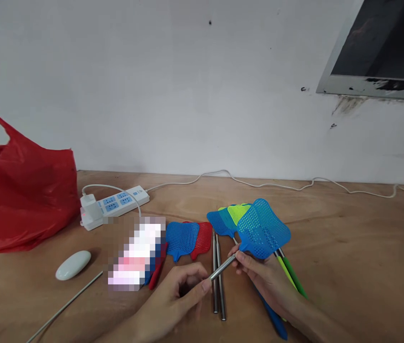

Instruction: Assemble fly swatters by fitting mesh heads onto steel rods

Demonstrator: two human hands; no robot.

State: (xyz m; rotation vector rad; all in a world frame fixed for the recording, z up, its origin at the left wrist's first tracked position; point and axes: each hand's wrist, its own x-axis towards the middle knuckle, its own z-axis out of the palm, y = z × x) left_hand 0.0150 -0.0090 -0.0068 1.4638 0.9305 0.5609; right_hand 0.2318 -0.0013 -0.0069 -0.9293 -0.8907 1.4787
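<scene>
A blue fly swatter head (268, 228) with a silver metal rod (222, 267) at its neck is held above the table between my hands. My left hand (173, 297) pinches the rod's lower end between thumb and fingers. Closed around the joint of rod and head is my right hand (271, 278). Below lie two loose metal rods (217, 297) side by side. Behind my right hand, several fly swatters (221, 224) overlap, with green and blue handles (295, 276) showing. Farther left rest a loose blue swatter head (182, 238) and a red one (204, 238).
On the left stand a red plastic bag (26, 195) and a white power strip (125, 202) with a plugged-in charger. A blurred, bright screen (135, 257) covers part of some red and blue handles. Nearby lie a white oval object (73, 265) and a thin cable (66, 305).
</scene>
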